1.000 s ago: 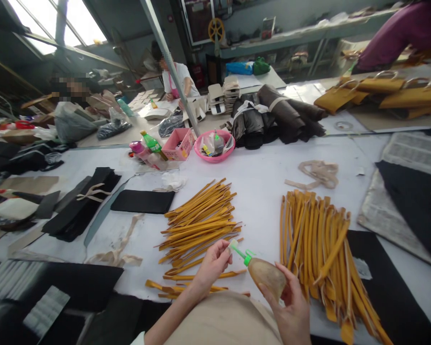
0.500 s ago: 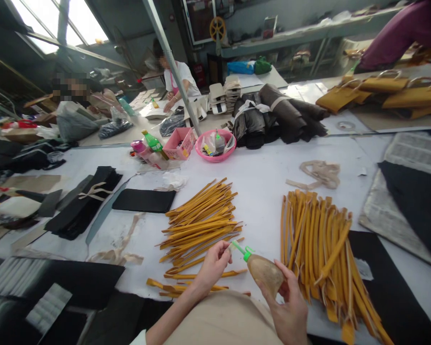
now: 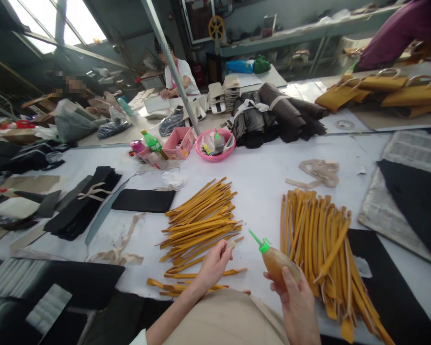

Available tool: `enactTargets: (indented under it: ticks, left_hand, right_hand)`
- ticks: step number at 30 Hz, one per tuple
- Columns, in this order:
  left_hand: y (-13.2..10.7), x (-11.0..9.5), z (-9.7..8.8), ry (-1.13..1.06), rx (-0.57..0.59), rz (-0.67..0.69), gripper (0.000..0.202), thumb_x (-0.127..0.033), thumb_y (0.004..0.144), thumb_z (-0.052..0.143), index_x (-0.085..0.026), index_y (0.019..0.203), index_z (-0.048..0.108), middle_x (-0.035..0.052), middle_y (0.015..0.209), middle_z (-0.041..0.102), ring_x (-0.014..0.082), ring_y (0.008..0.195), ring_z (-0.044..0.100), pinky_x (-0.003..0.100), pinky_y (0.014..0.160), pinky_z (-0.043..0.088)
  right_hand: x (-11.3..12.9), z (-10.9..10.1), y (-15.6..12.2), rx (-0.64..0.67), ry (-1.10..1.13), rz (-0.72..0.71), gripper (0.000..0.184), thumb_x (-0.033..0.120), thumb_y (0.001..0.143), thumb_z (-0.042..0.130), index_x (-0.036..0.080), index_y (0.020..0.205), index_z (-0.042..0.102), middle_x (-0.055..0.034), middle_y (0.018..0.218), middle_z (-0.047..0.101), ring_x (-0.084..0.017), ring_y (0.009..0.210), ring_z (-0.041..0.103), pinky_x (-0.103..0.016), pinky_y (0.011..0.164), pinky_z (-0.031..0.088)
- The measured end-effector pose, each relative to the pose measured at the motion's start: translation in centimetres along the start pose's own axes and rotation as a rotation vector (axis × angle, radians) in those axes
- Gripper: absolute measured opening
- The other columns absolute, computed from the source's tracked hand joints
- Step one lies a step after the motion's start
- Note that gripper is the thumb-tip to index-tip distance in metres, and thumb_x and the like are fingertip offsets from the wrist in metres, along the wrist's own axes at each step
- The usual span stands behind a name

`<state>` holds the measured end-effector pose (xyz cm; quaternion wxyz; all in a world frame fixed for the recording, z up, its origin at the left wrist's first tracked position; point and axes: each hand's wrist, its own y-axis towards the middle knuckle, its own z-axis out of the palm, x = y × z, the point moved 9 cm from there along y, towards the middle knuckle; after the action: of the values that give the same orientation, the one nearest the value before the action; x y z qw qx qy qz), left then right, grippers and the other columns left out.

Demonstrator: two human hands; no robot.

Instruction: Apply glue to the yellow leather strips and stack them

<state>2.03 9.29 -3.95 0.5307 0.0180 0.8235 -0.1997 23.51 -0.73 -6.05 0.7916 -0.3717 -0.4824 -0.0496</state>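
Observation:
My right hand [image 3: 297, 297] is wrapped round a glue bottle [image 3: 278, 266] of amber liquid, its green nozzle tilted up to the left. To its left, my left hand [image 3: 217, 263] pinches a small pale piece [image 3: 231, 244] between thumb and fingertips; its exact kind is too small to make out. Nozzle and pale piece are apart. Just beyond my left hand lies a pile of mustard-yellow leather straps [image 3: 201, 223], with a few more under my left forearm. A second bundle of yellow straps [image 3: 314, 239] lies right of the bottle.
A pink basin [image 3: 215, 156], a pink box [image 3: 178, 143] and a green bottle [image 3: 153, 142] stand at the table's far side. Black folded pieces [image 3: 143, 200] lie left, a beige ribbon [image 3: 319, 173] right. Dark rolls [image 3: 285, 112] rest behind. A co-worker [image 3: 183, 76] sits across.
My right hand has drawn the glue bottle away to the right, so its nozzle has left the pale piece. My left hand stays nearly in place, still pinching.

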Motion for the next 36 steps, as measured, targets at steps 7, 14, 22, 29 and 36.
enactTargets:
  ticks: [7,14,22,29,36]
  left_hand:
    - [-0.5,-1.7,-0.7,0.283,0.019,0.125,0.048,-0.053,0.096,0.041,-0.025,0.133,0.054,0.0029,0.105,0.068,0.0199,0.086,0.061,0.030,0.081,0.046]
    - [0.4,-3.1,0.0,0.296,0.055,0.230,0.040,-0.044,0.097,0.046,-0.028,0.132,0.058,0.0034,0.116,0.068,0.0190,0.097,0.063,0.028,0.090,0.046]
    - [3.5,0.2,2.1,0.280,0.048,0.151,0.041,-0.048,0.100,0.039,-0.021,0.091,0.068,-0.0038,0.064,0.056,0.0124,0.062,0.053,0.021,0.063,0.041]
    - [5.0,0.8,3.6,0.685,0.025,0.304,0.039,-0.036,0.094,0.057,-0.020,0.129,0.052,0.0110,0.122,0.059,0.0252,0.113,0.053,0.037,0.097,0.043]
    - [0.8,8.0,8.9,0.920,0.562,0.191,0.032,-0.040,0.080,0.074,-0.018,0.099,0.061,0.0106,0.106,0.063,0.0282,0.100,0.061,0.036,0.086,0.048]
  right_hand:
    - [-0.2,-2.6,1.0,-0.068,0.083,0.043,0.049,0.041,0.071,0.085,0.020,0.110,0.063,-0.0042,0.099,0.073,-0.021,0.073,0.073,-0.022,0.056,0.053]
    - [-0.4,-2.1,0.9,-0.037,0.071,0.029,0.045,0.041,0.074,0.083,0.018,0.109,0.064,-0.0052,0.103,0.071,-0.020,0.072,0.073,-0.021,0.053,0.051]
    - [-0.9,-2.7,1.1,-0.051,0.070,0.037,0.048,0.043,0.072,0.084,0.018,0.107,0.062,-0.0051,0.100,0.070,-0.021,0.070,0.073,-0.021,0.051,0.050]
    - [-0.6,-3.2,0.6,-0.061,0.078,0.028,0.048,0.041,0.071,0.084,0.018,0.106,0.061,-0.0045,0.100,0.070,-0.021,0.070,0.073,-0.022,0.051,0.050]
    - [-0.9,-3.2,0.3,-0.058,0.039,0.048,0.051,0.042,0.068,0.086,0.017,0.106,0.062,-0.0042,0.098,0.071,-0.021,0.071,0.073,-0.022,0.054,0.052]
